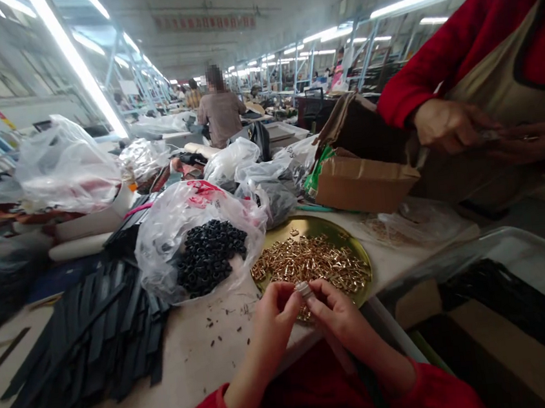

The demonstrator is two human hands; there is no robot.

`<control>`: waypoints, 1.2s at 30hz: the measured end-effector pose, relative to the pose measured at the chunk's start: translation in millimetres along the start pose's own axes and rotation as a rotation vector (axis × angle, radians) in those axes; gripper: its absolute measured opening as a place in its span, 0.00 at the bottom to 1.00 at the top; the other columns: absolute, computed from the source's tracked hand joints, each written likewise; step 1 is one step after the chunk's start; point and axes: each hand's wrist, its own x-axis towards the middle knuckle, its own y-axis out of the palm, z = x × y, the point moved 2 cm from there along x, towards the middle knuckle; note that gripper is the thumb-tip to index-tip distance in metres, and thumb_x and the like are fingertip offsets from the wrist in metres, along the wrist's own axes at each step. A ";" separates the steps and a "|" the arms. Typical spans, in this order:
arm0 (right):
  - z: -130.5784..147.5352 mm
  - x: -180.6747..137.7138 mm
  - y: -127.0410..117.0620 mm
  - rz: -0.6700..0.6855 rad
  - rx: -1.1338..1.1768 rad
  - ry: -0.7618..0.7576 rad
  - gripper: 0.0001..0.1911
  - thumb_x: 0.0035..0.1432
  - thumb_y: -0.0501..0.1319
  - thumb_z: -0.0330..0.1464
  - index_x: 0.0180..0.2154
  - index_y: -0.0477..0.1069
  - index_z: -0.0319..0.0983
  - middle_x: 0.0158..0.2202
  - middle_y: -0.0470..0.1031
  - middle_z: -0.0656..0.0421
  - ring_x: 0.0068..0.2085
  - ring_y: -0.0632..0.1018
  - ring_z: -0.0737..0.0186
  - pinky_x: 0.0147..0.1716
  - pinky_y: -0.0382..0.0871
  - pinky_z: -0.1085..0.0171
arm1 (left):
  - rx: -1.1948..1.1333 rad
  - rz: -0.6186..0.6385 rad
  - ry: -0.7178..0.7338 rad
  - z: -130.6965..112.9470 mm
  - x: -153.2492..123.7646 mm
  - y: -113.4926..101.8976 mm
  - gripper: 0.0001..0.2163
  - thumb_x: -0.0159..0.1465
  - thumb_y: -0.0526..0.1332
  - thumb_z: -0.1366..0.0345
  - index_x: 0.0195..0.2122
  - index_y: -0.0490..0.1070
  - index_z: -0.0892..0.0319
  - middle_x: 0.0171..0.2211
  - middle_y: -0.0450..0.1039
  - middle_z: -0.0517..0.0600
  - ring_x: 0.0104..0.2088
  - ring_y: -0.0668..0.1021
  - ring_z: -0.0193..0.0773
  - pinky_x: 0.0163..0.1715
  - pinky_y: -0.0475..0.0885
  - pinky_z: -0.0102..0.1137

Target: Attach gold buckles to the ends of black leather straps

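Note:
Close to my body, my left hand [275,313] and my right hand [339,319] meet at the near edge of a round gold tray [320,221]. Both are closed, with fingertips pinching a small pale, ring-like piece [303,289] at the end of a strap. The strap [337,351] hangs from under my right hand and turns dark lower down; my fingers hide part of the join. Just beyond my fingertips, many small gold metal buckles [312,258] lie heaped in the tray. Behind my left hand stands an open clear plastic bag [154,258] of small black loops [212,252].
Dark flat strips [95,326] are piled on the table [206,360] at left. A cardboard box [365,184] stands behind the tray. At lower right is a plastic bin [524,236] holding cardboard and dark material. A co-worker in red sleeves [449,36] handles something small at right.

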 end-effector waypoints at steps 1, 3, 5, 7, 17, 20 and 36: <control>-2.9 -1.4 -1.5 -0.018 -0.021 -0.002 0.13 0.54 0.56 0.41 0.38 0.67 0.39 0.33 0.73 0.59 0.34 0.73 0.62 0.33 0.68 0.64 | -0.066 0.015 -0.031 2.9 0.5 2.5 0.07 0.55 0.59 0.63 0.32 0.67 0.61 0.28 0.71 0.48 0.30 0.73 0.35 0.30 0.69 0.29; -7.5 -3.7 -2.7 -0.047 -0.061 -0.009 0.13 0.55 0.56 0.40 0.40 0.67 0.39 0.34 0.73 0.59 0.35 0.73 0.62 0.34 0.68 0.64 | -0.184 0.026 -0.069 8.1 0.5 6.8 0.09 0.54 0.61 0.62 0.33 0.66 0.60 0.28 0.71 0.47 0.30 0.74 0.35 0.31 0.69 0.29; -8.6 -5.0 -0.9 -0.066 -0.084 -0.025 0.14 0.55 0.56 0.38 0.42 0.67 0.39 0.37 0.74 0.57 0.38 0.73 0.61 0.38 0.68 0.63 | -0.257 0.021 -0.069 11.1 -0.6 8.8 0.10 0.52 0.62 0.63 0.33 0.64 0.60 0.28 0.71 0.46 0.30 0.74 0.34 0.30 0.69 0.28; -5.6 -5.7 3.9 -0.067 -0.070 -0.034 0.15 0.54 0.56 0.37 0.44 0.66 0.40 0.40 0.73 0.57 0.40 0.73 0.60 0.41 0.67 0.62 | -0.298 0.023 -0.062 11.9 -2.3 8.2 0.10 0.52 0.62 0.64 0.32 0.63 0.59 0.27 0.70 0.45 0.29 0.73 0.33 0.29 0.69 0.28; 1.3 -10.2 25.9 -0.035 0.034 0.036 0.11 0.52 0.59 0.39 0.32 0.69 0.38 0.30 0.72 0.61 0.33 0.72 0.64 0.35 0.66 0.65 | -0.384 0.002 -0.084 18.5 -21.1 -12.1 0.11 0.51 0.62 0.65 0.33 0.61 0.59 0.27 0.67 0.43 0.28 0.72 0.30 0.29 0.67 0.26; -3.4 -13.6 31.1 -0.085 0.127 0.056 0.10 0.52 0.59 0.39 0.31 0.68 0.38 0.28 0.71 0.62 0.30 0.70 0.67 0.31 0.64 0.67 | -0.381 0.026 -0.160 22.7 -28.0 -12.3 0.10 0.53 0.61 0.62 0.33 0.63 0.60 0.28 0.68 0.45 0.28 0.72 0.32 0.27 0.67 0.26; -17.2 -7.3 26.6 -0.043 0.411 0.212 0.13 0.49 0.63 0.41 0.28 0.65 0.38 0.22 0.63 0.66 0.22 0.63 0.72 0.22 0.57 0.70 | -0.425 0.224 -0.369 18.2 -33.3 -6.4 0.12 0.52 0.63 0.59 0.31 0.65 0.61 0.24 0.69 0.44 0.22 0.70 0.28 0.23 0.65 0.23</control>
